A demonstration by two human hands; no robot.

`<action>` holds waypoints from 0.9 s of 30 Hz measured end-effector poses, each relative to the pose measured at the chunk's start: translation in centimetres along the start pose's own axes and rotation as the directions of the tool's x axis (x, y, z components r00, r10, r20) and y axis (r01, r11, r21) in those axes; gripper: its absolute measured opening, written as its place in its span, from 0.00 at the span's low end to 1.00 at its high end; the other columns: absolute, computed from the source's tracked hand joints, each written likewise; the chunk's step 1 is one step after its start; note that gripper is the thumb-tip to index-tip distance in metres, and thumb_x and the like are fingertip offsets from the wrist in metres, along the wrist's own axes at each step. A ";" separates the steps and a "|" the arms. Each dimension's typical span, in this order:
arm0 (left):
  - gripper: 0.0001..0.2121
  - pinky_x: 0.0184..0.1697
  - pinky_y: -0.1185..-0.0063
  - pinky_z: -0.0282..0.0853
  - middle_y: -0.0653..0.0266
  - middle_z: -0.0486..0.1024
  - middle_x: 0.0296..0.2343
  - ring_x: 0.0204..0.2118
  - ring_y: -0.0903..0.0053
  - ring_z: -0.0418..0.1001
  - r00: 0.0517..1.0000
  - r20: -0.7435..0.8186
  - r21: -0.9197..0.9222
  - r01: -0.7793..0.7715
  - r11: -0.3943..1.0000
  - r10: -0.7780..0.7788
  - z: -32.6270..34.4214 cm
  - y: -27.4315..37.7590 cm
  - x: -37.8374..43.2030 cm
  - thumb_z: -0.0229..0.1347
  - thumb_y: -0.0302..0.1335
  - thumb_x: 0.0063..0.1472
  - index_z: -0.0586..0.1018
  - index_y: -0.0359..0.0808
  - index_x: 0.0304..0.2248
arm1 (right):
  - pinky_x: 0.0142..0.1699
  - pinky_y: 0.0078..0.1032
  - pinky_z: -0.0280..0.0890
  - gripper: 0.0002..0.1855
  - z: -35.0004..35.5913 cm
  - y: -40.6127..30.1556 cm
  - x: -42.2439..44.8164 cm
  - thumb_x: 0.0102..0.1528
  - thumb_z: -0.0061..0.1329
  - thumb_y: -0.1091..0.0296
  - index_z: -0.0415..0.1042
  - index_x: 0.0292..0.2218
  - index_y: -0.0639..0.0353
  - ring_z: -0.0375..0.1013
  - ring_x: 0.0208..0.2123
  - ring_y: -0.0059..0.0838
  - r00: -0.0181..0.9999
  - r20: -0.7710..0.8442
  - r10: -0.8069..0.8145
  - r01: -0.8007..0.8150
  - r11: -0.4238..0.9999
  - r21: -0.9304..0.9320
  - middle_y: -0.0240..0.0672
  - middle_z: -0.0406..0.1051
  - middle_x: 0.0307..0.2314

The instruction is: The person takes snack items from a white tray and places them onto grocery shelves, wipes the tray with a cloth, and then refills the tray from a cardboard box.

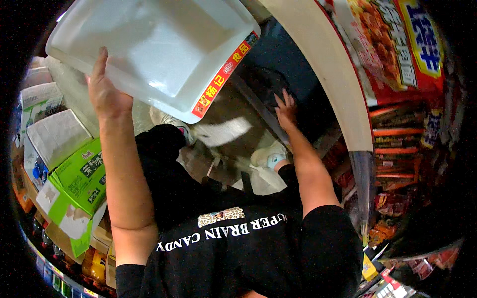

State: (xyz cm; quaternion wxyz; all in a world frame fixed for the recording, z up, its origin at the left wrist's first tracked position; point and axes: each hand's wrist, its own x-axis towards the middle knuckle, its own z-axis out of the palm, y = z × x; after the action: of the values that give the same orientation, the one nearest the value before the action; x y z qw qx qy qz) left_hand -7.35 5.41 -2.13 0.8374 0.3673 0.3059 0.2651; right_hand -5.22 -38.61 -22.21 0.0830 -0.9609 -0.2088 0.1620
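A translucent white plastic tray (160,48) with a red and yellow printed strip along its edge fills the upper left. My left hand (108,89) grips its near left side, the thumb up over the wall and the fingers hidden beneath. The tray looks empty. My right hand (286,110) is held low with fingers spread, over a dark recess (294,70) under the shelf; I see nothing in it. Below the tray, a blurred white piece (223,131), perhaps paper or card, lies or hangs above the floor near my shoes.
On the left stand a green cardboard box (80,178), a white carton (57,136) and bottles with yellow contents (93,265). A curved pale shelf edge (328,63) runs down the right, with a large red food packet (391,48) and stacked packets beyond it.
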 end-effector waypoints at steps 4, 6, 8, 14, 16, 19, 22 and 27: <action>0.19 0.42 0.71 0.60 0.57 0.63 0.39 0.40 0.67 0.63 0.999 0.033 0.019 0.001 1.000 -0.001 0.0 0.0 0.4 0.48 0.26 0.51 0.60 0.32 0.44 | 0.53 0.31 0.46 0.22 0.6 2.4 -5.6 0.47 0.42 0.68 0.58 0.45 0.54 0.45 0.51 0.43 0.977 -0.049 0.206 -0.210 0.974 -0.082 0.38 0.43 0.51; 0.20 0.44 0.70 0.59 0.56 0.63 0.40 0.41 0.65 0.62 1.000 0.012 0.058 -0.006 0.998 0.006 0.5 0.1 0.4 0.48 0.28 0.51 0.60 0.32 0.44 | 0.53 0.29 0.46 0.23 0.3 2.4 -7.4 0.47 0.42 0.67 0.57 0.45 0.57 0.45 0.51 0.46 0.935 0.081 0.345 -0.327 0.929 -0.171 0.40 0.45 0.50; 0.21 0.44 0.68 0.58 0.55 0.61 0.41 0.42 0.64 0.62 0.998 0.013 0.107 -0.060 0.993 0.058 0.9 0.3 -0.1 0.48 0.28 0.51 0.58 0.32 0.45 | 0.53 0.28 0.47 0.23 -0.1 2.4 -8.6 0.47 0.42 0.65 0.57 0.46 0.57 0.44 0.51 0.47 0.844 0.310 0.438 -0.244 0.827 -0.506 0.41 0.45 0.50; 0.23 0.46 0.67 0.55 0.56 0.61 0.42 0.44 0.62 0.59 0.989 0.138 0.030 -0.055 0.998 0.050 1.1 0.6 -0.9 0.47 0.27 0.52 0.56 0.33 0.47 | 0.51 0.32 0.49 0.26 -1.9 4.3 -10.7 0.48 0.40 0.60 0.54 0.48 0.55 0.46 0.51 0.46 0.636 0.121 0.762 -0.709 0.639 -0.300 0.44 0.46 0.50; 0.23 0.47 0.67 0.55 0.56 0.61 0.42 0.44 0.62 0.59 0.990 0.140 0.007 -0.021 1.000 0.020 0.8 0.5 -0.7 0.47 0.27 0.52 0.56 0.33 0.47 | 0.51 0.33 0.50 0.27 -3.1 5.8 -10.6 0.48 0.39 0.58 0.53 0.49 0.55 0.46 0.51 0.45 0.568 -0.017 0.823 -0.805 0.551 -0.221 0.45 0.46 0.49; 0.22 0.47 0.68 0.55 0.56 0.61 0.41 0.44 0.62 0.59 0.992 0.112 -0.008 -0.050 0.999 0.050 1.1 0.7 -1.3 0.47 0.26 0.52 0.56 0.33 0.46 | 0.50 0.35 0.51 0.28 -4.8 7.9 -8.7 0.49 0.38 0.55 0.51 0.50 0.54 0.47 0.51 0.44 0.538 -0.217 0.815 -0.843 0.524 -0.123 0.46 0.47 0.49; 0.20 0.46 0.69 0.57 0.56 0.62 0.41 0.43 0.63 0.60 0.990 0.098 0.014 -0.105 0.994 0.103 1.3 0.8 -1.7 0.47 0.25 0.52 0.57 0.33 0.45 | 0.49 0.37 0.52 0.29 -6.3 6.9 -5.9 0.49 0.36 0.53 0.49 0.50 0.54 0.48 0.51 0.44 0.574 -0.311 0.758 -0.809 0.583 -0.071 0.48 0.47 0.49; 0.21 0.44 0.69 0.59 0.56 0.63 0.40 0.42 0.64 0.62 0.998 0.031 0.053 -0.058 0.997 0.056 0.3 1.1 -1.1 0.48 0.24 0.51 0.59 0.31 0.44 | 0.49 0.38 0.50 0.30 -8.2 -1.1 2.1 0.48 0.38 0.51 0.51 0.49 0.55 0.47 0.50 0.47 0.709 -0.200 0.677 -0.643 0.736 0.212 0.48 0.49 0.48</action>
State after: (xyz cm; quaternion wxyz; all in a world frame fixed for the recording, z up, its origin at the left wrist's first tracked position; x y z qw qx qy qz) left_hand -8.10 5.16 -0.76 0.8236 0.4022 0.2900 0.2752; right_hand -0.96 -37.51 -14.89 0.1073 -0.9770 0.1726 0.0646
